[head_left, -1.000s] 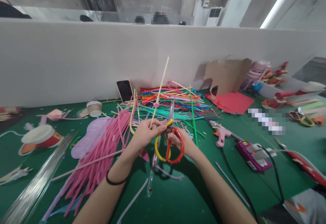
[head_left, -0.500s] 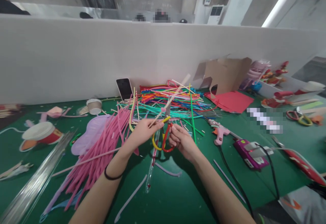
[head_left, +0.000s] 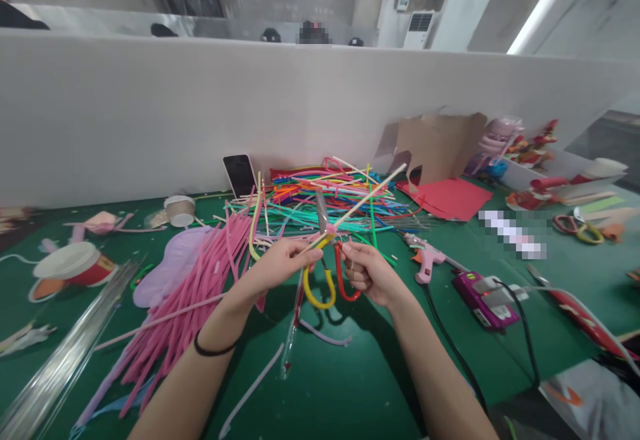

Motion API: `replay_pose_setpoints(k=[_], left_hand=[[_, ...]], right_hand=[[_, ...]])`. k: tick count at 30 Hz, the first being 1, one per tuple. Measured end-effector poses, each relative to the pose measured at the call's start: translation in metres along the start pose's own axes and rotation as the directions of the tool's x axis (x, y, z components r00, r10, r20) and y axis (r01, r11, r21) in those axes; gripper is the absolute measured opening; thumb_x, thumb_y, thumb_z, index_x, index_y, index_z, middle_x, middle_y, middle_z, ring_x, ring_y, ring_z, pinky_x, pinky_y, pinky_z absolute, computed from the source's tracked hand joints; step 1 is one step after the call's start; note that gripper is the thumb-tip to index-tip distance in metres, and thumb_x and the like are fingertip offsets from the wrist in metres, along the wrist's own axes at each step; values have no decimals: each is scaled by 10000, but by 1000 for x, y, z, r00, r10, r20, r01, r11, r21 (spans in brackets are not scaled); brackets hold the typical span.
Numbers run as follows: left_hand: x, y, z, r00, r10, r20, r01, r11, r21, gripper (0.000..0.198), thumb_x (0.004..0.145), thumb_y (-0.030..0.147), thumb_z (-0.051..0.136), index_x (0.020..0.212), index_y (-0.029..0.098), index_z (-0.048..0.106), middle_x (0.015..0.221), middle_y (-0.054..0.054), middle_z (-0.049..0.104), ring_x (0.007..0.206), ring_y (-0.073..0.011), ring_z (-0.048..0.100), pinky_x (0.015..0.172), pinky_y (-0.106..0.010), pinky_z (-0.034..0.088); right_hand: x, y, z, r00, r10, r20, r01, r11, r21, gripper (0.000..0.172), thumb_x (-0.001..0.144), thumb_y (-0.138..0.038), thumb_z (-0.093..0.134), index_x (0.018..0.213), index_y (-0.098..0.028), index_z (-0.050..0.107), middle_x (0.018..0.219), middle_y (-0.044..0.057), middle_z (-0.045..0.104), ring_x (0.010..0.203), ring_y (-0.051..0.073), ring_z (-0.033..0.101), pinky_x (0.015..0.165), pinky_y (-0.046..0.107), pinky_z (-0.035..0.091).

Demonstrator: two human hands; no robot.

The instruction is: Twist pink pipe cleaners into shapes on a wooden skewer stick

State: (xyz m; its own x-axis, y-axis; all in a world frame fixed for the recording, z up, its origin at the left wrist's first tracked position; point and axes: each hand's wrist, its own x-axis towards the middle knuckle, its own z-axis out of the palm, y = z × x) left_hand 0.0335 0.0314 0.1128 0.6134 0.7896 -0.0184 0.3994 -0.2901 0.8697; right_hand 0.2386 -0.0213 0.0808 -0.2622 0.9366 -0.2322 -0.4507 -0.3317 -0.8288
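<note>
My left hand pinches a thin cream-coloured pipe cleaner that slants up and to the right, with a small pink piece around its middle. My right hand grips the red handle of a pair of scissors with one yellow and one red handle. The handles stand apart and the metal blades point away from me, behind the pipe cleaner. Whether the blades touch it, I cannot tell. Close to my left forearm lies a bundle of pink pipe cleaners.
Behind my hands spreads a pile of many-coloured pipe cleaners, with a phone beside it. To the right are a pink glue gun, a purple power strip and red paper. A paper cup lies left.
The scissors' handles have spread further apart. The cream pipe cleaner has tilted lower to the right, and its pink piece has come nearer the scissors' pivot.
</note>
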Motion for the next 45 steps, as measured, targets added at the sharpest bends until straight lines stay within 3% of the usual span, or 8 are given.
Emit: replay_pose_setpoints(k=[6, 9, 14, 24, 33, 37, 40, 45], left_hand=[[0, -7, -15, 999, -19, -35, 21, 998, 51, 438, 795, 535, 580, 561, 165, 552, 523, 52, 314, 486, -91, 276, 473, -236, 176], [1, -9, -15, 993, 12, -119, 1, 994, 111, 412, 808, 526, 569, 627, 158, 611, 539, 48, 353, 519, -101, 318, 496, -231, 201], [3, -14, -12, 988, 60, -144, -32, 981, 190, 422, 831, 515, 547, 617, 153, 584, 556, 45, 369, 550, -107, 342, 522, -232, 220], [7, -10, -11, 976, 30, -214, -12, 997, 82, 400, 817, 501, 562, 613, 157, 560, 559, 33, 434, 546, -104, 353, 508, -225, 249], [9, -4, -12, 970, 34, -241, -13, 996, 87, 403, 769, 481, 613, 537, 164, 520, 512, 41, 385, 514, -96, 342, 494, -224, 245], [6, -4, -15, 967, 4, -255, 13, 998, 64, 385, 763, 498, 628, 590, 157, 587, 513, 42, 405, 497, -91, 326, 478, -221, 234], [5, -6, -18, 972, -22, -234, 32, 999, 38, 383, 747, 515, 641, 624, 152, 631, 525, 32, 451, 493, -94, 352, 472, -220, 242], [7, -11, -20, 976, -3, -218, 6, 1000, 11, 378, 764, 519, 623, 740, 148, 695, 635, -10, 583, 582, -128, 478, 524, -219, 331]], right_hand=[[4, 7, -4, 1000, -3, -24, 3, 1000, -13, 379, 744, -471, 731, 716, -171, 502, 448, -147, 188, 379, 13, 86, 324, 144, 62], [8, 14, -1, 997, -18, -81, 16, 1000, -20, 434, 737, -515, 724, 682, -191, 440, 444, -148, 189, 368, 13, 85, 319, 142, 42], [12, 21, 2, 983, -101, -156, 110, 993, 46, 412, 708, -468, 762, 679, -187, 463, 425, -149, 198, 355, 11, 95, 306, 136, 69], [18, 18, 4, 948, -180, -264, 224, 963, 148, 382, 697, -429, 773, 648, -173, 494, 416, -145, 196, 345, 7, 93, 291, 131, 87], [24, 18, -3, 922, -222, -318, 291, 938, 190, 388, 680, -459, 775, 659, -157, 531, 413, -142, 192, 355, 5, 72, 288, 133, 91], [23, 18, 3, 928, -232, -290, 289, 942, 173, 391, 698, -461, 763, 647, -166, 510, 400, -141, 204, 341, 7, 92, 291, 138, 90], [22, 22, 7, 962, -173, -212, 208, 965, 157, 394, 718, -473, 745, 655, -176, 492, 397, -140, 219, 330, 12, 124, 296, 133, 109], [22, 36, 5, 983, -163, -82, 171, 980, 101, 392, 772, -520, 681, 689, -196, 476, 395, -127, 277, 337, 43, 257, 329, 148, 271]])
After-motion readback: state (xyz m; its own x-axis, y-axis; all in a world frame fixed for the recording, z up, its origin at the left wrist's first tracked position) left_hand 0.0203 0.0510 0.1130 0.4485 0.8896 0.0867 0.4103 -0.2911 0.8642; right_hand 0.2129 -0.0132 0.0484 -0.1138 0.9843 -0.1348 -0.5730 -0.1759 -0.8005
